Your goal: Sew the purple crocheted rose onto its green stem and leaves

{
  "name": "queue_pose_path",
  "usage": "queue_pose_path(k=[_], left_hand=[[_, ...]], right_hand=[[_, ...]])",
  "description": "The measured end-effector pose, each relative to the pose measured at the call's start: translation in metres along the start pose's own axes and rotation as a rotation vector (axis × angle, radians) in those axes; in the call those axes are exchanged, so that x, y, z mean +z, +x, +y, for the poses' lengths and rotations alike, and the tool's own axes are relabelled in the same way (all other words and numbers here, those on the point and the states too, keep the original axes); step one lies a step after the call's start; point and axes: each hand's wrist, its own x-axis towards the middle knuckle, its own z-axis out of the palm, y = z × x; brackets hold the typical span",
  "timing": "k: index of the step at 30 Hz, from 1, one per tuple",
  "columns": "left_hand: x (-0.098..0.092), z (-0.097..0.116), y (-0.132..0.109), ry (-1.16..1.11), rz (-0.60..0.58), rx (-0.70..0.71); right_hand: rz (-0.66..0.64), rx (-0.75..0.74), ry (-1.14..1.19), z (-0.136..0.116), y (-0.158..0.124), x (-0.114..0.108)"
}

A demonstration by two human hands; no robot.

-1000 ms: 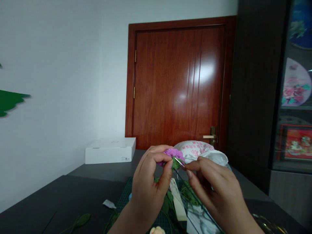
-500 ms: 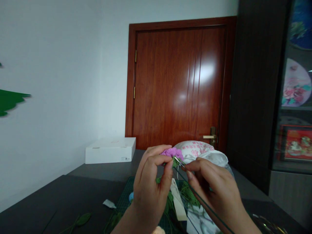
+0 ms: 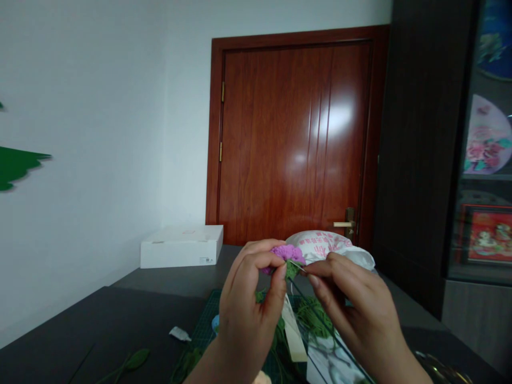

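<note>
A purple crocheted flower with a green base is pinched between the thumb and fingers of my left hand. My right hand closes its thumb and index finger on a thin metal needle, whose far end meets the flower where purple joins green. From under the green base a dark green stem slants down to the right, passing below my right hand. The needle's exact tip is too small to tell.
A green cutting mat bears green yarn and a pale strip. Behind are a white box and a white plastic bag. A green leaf and a white scrap lie left.
The flower has shifted slightly right and shows more of its green base. The needle lies at a flatter angle, and my right hand has moved a little right.
</note>
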Motion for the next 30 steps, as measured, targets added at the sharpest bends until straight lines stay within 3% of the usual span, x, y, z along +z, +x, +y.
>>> queue_pose_path(k=[9, 17, 24, 30], left_hand=[[0.002, -0.002, -0.001, -0.150, -0.095, -0.062], [0.000, -0.003, 0.001, -0.253, -0.192, -0.171], [-0.002, -0.002, 0.004, -0.328, -0.256, -0.253], [-0.004, 0.000, 0.008, -0.486, -0.301, -0.335]], right_hand=[[-0.011, 0.065, 0.046, 0.017, 0.002, -0.007], [0.011, 0.033, 0.116, 0.028, 0.002, -0.003], [0.032, -0.020, -0.019, 0.030, -0.003, -0.008], [0.048, 0.002, 0.215, 0.034, 0.002, -0.002]])
